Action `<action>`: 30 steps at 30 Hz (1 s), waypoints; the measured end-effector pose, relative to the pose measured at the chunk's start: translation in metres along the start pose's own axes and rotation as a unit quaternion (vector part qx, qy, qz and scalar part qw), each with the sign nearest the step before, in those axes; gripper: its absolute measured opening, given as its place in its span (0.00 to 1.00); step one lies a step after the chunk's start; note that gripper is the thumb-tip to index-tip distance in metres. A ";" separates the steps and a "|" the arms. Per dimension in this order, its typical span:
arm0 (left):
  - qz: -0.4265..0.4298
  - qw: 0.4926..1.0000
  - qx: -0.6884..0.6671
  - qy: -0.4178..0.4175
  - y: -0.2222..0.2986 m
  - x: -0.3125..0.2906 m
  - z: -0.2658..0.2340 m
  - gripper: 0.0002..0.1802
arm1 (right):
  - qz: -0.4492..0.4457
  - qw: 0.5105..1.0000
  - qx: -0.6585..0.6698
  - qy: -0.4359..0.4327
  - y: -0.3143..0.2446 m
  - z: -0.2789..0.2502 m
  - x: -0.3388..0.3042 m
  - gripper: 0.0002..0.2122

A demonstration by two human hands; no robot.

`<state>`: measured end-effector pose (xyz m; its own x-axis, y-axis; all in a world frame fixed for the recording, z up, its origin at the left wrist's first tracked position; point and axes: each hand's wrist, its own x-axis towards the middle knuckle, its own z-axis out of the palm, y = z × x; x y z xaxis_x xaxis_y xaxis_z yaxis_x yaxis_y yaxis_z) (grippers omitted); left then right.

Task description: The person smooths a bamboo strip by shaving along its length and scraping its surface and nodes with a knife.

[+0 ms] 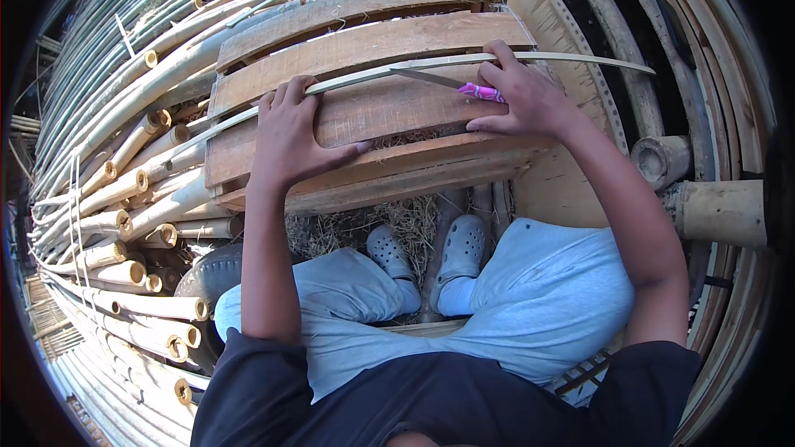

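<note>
A long, thin, pale bamboo strip [356,79] lies across a slatted wooden bench [364,43], its right end reaching past the bench. My left hand [288,142] curls its fingers over the strip toward the bench's left side, with the thumb stretched out along the near plank. Toward the right side, my right hand [530,98] holds a knife [480,93] with a pink patterned handle. Its blade points left, close to the strip, and whether the edge touches it I cannot tell. The raised index finger of that hand rests on the strip.
Stacked bamboo poles [157,153] crowd the left side, their cut ends facing me. A curved plywood sheet [571,186] stands right of the bench, with thick bamboo pieces [716,213] beyond. My feet, in grey clogs [462,247], are below, near dry straw [348,228].
</note>
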<state>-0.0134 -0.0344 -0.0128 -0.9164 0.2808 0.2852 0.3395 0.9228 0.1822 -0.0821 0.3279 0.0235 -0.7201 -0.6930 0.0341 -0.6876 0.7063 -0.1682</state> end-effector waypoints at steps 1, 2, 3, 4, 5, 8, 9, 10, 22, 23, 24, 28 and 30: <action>-0.006 1.000 -0.002 -0.027 0.002 0.000 -0.003 0.52 | -0.008 1.000 0.002 0.017 -0.001 0.001 -0.003 0.31; -0.011 0.998 -0.003 -0.055 0.003 0.000 -0.005 0.51 | -0.017 0.999 0.004 0.034 -0.002 0.002 -0.005 0.30; -0.009 0.999 0.000 -0.049 0.003 0.002 -0.004 0.51 | -0.018 0.999 0.000 0.040 0.000 0.006 -0.007 0.30; -0.015 0.998 0.000 -0.061 0.003 0.001 -0.005 0.50 | -0.026 0.998 0.012 0.056 0.000 0.010 -0.008 0.29; -0.022 0.997 -0.001 -0.075 0.002 0.000 -0.006 0.50 | -0.034 0.997 0.024 0.070 0.002 0.012 -0.009 0.28; -0.028 0.997 -0.006 -0.066 0.000 -0.002 -0.002 0.56 | -0.026 0.998 0.030 0.054 0.003 0.010 -0.008 0.25; -0.030 0.998 -0.001 -0.063 -0.001 -0.003 0.000 0.56 | -0.032 0.997 0.030 0.058 0.005 0.010 -0.009 0.25; -0.026 0.998 -0.010 -0.056 -0.002 -0.004 0.002 0.57 | -0.032 0.997 0.038 0.056 0.006 0.011 -0.010 0.23; 0.045 0.983 0.056 0.172 -0.005 -0.012 0.012 0.23 | -0.018 0.970 0.177 0.166 0.021 0.028 0.002 0.16; 0.008 0.985 -0.017 0.170 -0.010 -0.013 0.017 0.18 | -0.015 0.966 0.193 0.174 0.021 0.029 0.004 0.16; -0.027 0.981 -0.092 0.168 -0.009 -0.012 0.016 0.14 | -0.017 0.965 0.193 0.175 0.023 0.030 0.005 0.16; -0.044 0.977 -0.070 0.195 0.003 -0.009 0.018 0.10 | -0.006 0.960 0.190 0.204 0.033 0.034 0.007 0.16; -0.039 0.976 -0.062 0.207 0.002 -0.010 0.019 0.10 | -0.004 0.960 0.187 0.206 0.034 0.033 0.008 0.16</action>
<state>-0.0079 -0.0300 -0.0333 -0.7851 0.0577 0.6167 0.3191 0.8911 0.3228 -0.1078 0.3412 -0.0146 -0.7435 -0.5277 0.4108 -0.6674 0.5459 -0.5066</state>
